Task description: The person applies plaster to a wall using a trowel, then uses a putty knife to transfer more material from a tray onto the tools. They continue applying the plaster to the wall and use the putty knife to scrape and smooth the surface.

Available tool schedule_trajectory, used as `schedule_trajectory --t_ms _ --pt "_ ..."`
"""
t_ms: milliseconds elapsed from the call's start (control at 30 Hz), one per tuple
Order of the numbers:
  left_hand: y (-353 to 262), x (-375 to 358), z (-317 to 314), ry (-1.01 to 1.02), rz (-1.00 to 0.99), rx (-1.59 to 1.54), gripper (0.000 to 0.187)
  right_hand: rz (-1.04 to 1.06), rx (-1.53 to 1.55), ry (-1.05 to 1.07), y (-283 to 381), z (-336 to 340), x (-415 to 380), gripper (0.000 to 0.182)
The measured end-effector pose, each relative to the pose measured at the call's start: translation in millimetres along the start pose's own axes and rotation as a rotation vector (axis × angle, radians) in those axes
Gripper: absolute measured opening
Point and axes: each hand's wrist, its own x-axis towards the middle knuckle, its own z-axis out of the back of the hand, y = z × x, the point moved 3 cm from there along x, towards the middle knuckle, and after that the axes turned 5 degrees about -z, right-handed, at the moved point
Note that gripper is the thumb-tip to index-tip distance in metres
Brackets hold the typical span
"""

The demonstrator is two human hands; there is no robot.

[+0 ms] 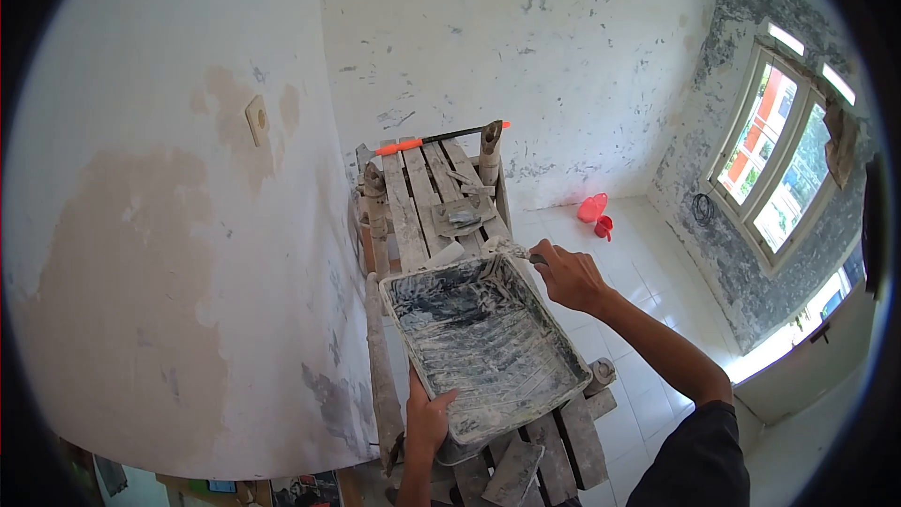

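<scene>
A black tray (483, 343) smeared with whitish paste is tilted over a wooden slatted platform (405, 216). My left hand (429, 415) grips the tray's lower left edge, its thumb over the rim. Beyond the tray's far right corner, my right hand (568, 274) is closed around the dark handle of a paste-covered tool (507, 248). The tool's head lies close to the tray's far rim; whether they touch I cannot tell. Just past the far rim, a pale cylindrical object (445, 255) rests on the slats.
A long tool with an orange handle (399, 146) lies across the platform's far end. Paste-crusted pieces (463, 217) sit on the slats. A patched wall (272, 272) stands close on the left. A red dipper (604, 225) is on the tiled floor, near a window wall (694, 216).
</scene>
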Motion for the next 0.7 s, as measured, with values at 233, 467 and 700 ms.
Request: schedule_trajectory --t_ms 233,467,700 --pt "2.3 -0.2 0.9 0.019 0.011 0.019 0.086 -0.202 -0.073 0.223 19.4 -49.3 -41.6 0.033" --pt "-6.4 0.3 -1.0 0.037 0.027 -0.027 0.089 -0.196 0.343 0.010 29.6 -36.1 -59.0 0.039" --pt "-56.4 -63.1 11.6 -0.172 -0.117 0.225 0.081 -0.423 0.933 0.171 65.7 35.8 -130.7 0.034"
